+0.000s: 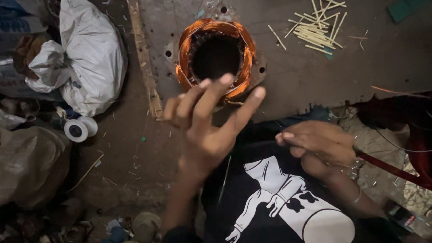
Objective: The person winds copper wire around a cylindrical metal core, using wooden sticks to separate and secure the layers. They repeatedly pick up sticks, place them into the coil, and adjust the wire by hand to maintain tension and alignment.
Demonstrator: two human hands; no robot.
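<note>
At 9–10 o'clock you've got a white bag (90, 54) and grey sacks (19, 162), w/ a small white spool (76, 130) beside them. Your left hand (203, 127) is raised mid-frame, fingers spread, gripping nothing; it covers the near rim of the copper coil (216, 54) at 12. Your right hand (318, 147) at 4 is curled w/ fingertips pinched; can't tell what's in it, maybe thin wire. Stick pile (316, 26) at 1–2, well apart from coil. Red frame (415, 178) runs off the right edge. Bench (300, 79) betw. coil and sticks is bare. Clutter at 7 is too dark to read.
</note>
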